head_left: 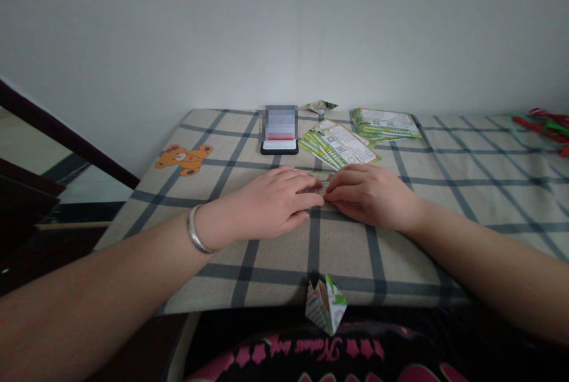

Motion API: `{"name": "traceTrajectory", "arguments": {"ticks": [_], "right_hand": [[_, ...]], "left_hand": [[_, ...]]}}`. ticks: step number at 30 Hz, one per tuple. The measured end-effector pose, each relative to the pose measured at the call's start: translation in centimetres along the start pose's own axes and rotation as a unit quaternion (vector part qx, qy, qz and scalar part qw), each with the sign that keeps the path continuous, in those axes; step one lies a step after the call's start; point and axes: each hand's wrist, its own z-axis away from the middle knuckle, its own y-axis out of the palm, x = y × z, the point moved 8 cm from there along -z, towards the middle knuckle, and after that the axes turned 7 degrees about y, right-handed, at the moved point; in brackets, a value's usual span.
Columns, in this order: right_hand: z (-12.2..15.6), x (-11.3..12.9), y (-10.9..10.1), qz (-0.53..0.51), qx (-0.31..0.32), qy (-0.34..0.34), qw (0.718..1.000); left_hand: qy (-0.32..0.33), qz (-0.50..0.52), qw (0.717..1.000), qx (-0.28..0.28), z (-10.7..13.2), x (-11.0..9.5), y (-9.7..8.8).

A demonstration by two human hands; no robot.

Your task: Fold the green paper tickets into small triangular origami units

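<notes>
A small printed paper [326, 177] lies on the table between my hands and is mostly hidden under my fingers. My left hand [280, 201], with a silver bangle at the wrist, holds its left part with bent fingers. From the other side my right hand [371, 195] pinches it, fingertips pressed together near the left hand's. Just beyond my fingers, several green-and-white printed leaflets [344, 144] are fanned out. Close to my body, a folded paper piece [326, 305] with pointed corners stands at the table's front edge.
A phone [279, 146] in a dark case lies behind my left hand, its screen blurred. Further back are another folded paper piece [322, 106] and a leaflet stack [386, 124]. A bear sticker [184, 160] is on the checked tablecloth [275, 263]. Red and green items [544, 127] lie far right.
</notes>
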Motion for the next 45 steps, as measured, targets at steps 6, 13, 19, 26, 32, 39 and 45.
{"name": "traceTrajectory", "arguments": {"ticks": [6,13,19,26,32,39,45], "right_hand": [[0.0,0.0,0.0,0.002,-0.003,0.007,1.0],[0.1,0.1,-0.1,0.029,-0.011,0.011,0.999],[0.2,-0.3,-0.3,0.015,-0.035,0.039,0.999],[0.4,-1.3,-0.6,-0.059,-0.05,0.068,0.995],[0.2,-1.4,-0.8,-0.074,-0.052,0.08,0.993],[0.2,-1.3,-0.6,-0.026,-0.038,0.073,0.996],[0.2,-1.6,-0.5,0.044,-0.004,0.098,0.994]], "left_hand": [[0.008,0.001,1.0,0.0,-0.1,0.0,-0.1],[0.003,0.021,1.0,-0.001,0.0,0.1,-0.1],[0.007,0.011,1.0,0.007,-0.1,0.0,0.0],[0.006,0.006,1.0,-0.002,0.1,0.1,0.1],[-0.002,0.026,1.0,-0.006,0.1,0.2,0.1],[-0.01,0.049,0.999,-0.004,0.0,0.4,0.1],[-0.004,0.047,0.999,-0.008,0.1,0.4,0.2]]}}
